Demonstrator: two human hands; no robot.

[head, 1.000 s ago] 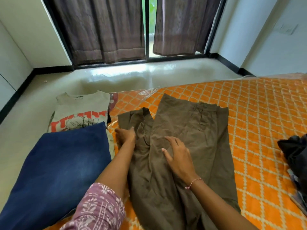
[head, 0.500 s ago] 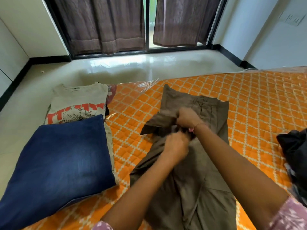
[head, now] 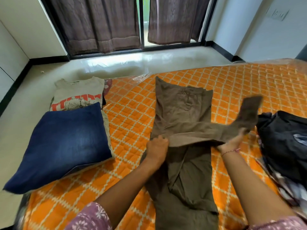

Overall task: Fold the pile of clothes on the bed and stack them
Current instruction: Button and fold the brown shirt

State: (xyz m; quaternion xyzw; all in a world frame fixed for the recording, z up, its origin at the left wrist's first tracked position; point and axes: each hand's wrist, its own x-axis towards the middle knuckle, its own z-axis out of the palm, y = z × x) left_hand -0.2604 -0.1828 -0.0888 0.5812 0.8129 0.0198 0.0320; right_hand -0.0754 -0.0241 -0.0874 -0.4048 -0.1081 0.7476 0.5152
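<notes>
The right hand (head: 232, 141) is half buried under a blurred flap of the brown trousers (head: 182, 123), so its grip cannot be told. The left hand (head: 157, 149) pinches the folded band of soft, creased cloth mid-bed (head: 132, 113). Folded denim (head: 66, 143) overlaps a printed T-shirt (head: 78, 95) at the left edge; a dark pile (head: 282, 135) runs off the right.

At your twelve o'clock, brown curtains (head: 106, 25) hang over a black-framed glass door (head: 141, 22), with daylight showing through the gap between them. A glossy pale floor (head: 116, 63) reflects that light. White walls (head: 249, 27) with black skirting flank you, with a switch plate (head: 277, 14) at two o'clock. An orange lattice-patterned mattress (head: 249, 83) lies below you.
</notes>
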